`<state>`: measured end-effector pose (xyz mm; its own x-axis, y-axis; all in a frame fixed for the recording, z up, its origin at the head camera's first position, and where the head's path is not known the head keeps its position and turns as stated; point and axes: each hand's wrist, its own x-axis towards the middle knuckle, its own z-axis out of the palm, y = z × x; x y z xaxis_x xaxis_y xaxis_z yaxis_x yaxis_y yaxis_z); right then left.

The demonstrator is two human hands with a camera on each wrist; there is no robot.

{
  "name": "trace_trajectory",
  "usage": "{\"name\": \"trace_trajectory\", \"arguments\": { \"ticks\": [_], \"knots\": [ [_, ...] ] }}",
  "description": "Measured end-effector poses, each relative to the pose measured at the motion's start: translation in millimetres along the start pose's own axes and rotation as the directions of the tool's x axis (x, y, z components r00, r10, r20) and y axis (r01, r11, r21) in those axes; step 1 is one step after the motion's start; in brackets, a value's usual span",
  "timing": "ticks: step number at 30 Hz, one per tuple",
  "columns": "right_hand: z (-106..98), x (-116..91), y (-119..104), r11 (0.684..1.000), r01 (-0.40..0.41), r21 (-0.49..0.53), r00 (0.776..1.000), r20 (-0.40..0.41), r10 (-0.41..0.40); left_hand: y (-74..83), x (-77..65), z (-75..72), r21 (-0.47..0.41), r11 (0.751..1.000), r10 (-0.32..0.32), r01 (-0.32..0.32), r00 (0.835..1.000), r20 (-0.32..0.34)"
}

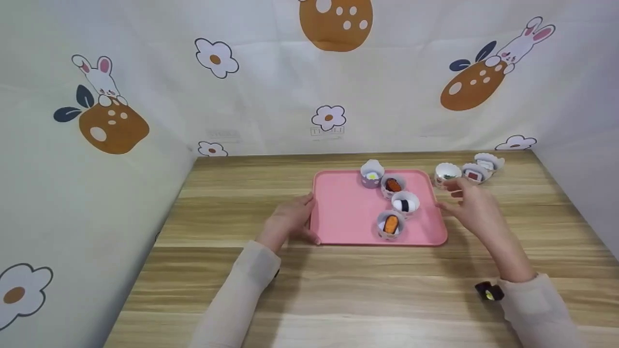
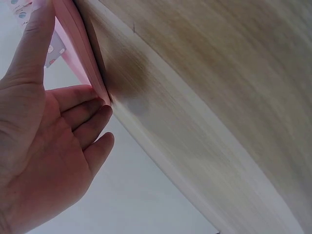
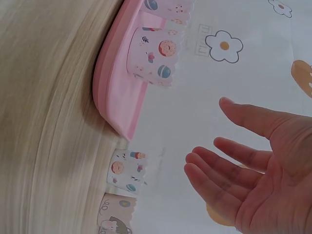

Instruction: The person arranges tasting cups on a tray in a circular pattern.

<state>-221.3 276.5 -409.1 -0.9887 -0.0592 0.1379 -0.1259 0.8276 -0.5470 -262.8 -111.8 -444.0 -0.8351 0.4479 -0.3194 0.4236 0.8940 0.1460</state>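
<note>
A pink tray [image 1: 341, 210] lies on the wooden table. My left hand [image 1: 289, 220] rests along its left side, fingers at the edge and thumb by the near corner. The left wrist view shows fingertips touching the outer wall of the tray, fingers only slightly bent. Standing in the tray are several paper cups holding sushi-like pieces, among them an orange-topped piece [image 1: 391, 224] and a white piece with a black band [image 1: 405, 206]. My right hand [image 3: 263, 161] hovers off the tray's right side, thumb and fingers apart, holding nothing, nearest to a shiny-lined cup [image 1: 448, 172].
Behind that cup, to the right, stand a cup with a dark red piece [image 1: 474, 175] and a cup with white contents [image 1: 486, 164]. A printed cloth [image 1: 271, 96] hangs along the table's back and sides. A small black device [image 1: 489, 292] sits at the right cuff.
</note>
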Motion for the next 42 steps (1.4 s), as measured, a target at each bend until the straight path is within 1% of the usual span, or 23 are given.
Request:
{"name": "trace_trajectory", "arguments": {
  "ticks": [8, 13, 20, 27, 35, 42],
  "knots": [
    [-0.9, 4.9, 9.1, 0.999, -0.037, 0.014, 0.999, 0.001, 0.037, 0.1, -0.9, -0.6, -0.014, 1.000, -0.001, 0.001, 1.000, 0.009],
    [-2.1, 7.1, 16.9, 0.999, -0.053, 0.005, 0.999, -0.008, 0.053, 0.3, -0.9, -1.1, -0.041, 0.999, -0.007, 0.008, 1.000, 0.010],
    [-2.8, 9.1, 29.0, 0.999, -0.046, 0.029, 0.997, -0.053, 0.048, -0.2, 0.4, -0.6, 0.011, 1.000, 0.015, -0.015, 1.000, 0.001],
    [-3.8, 12.9, 39.0, 0.999, -0.048, 0.011, 0.994, -0.101, 0.049, -0.5, 1.7, 0.7, 0.024, 1.000, 0.011, -0.011, 1.000, -0.001],
    [-8.5, 16.7, 47.1, 0.994, -0.102, 0.032, 0.990, -0.095, 0.104, -0.3, 2.1, 0.9, 0.037, 0.999, -0.004, 0.003, 1.000, 0.014],
    [-12.6, 19.5, 55.3, 0.992, -0.116, 0.039, 0.986, -0.116, 0.120, 0.2, 0.8, 0.3, 0.030, 1.000, -0.008, 0.008, 1.000, 0.013]
  ]
}}
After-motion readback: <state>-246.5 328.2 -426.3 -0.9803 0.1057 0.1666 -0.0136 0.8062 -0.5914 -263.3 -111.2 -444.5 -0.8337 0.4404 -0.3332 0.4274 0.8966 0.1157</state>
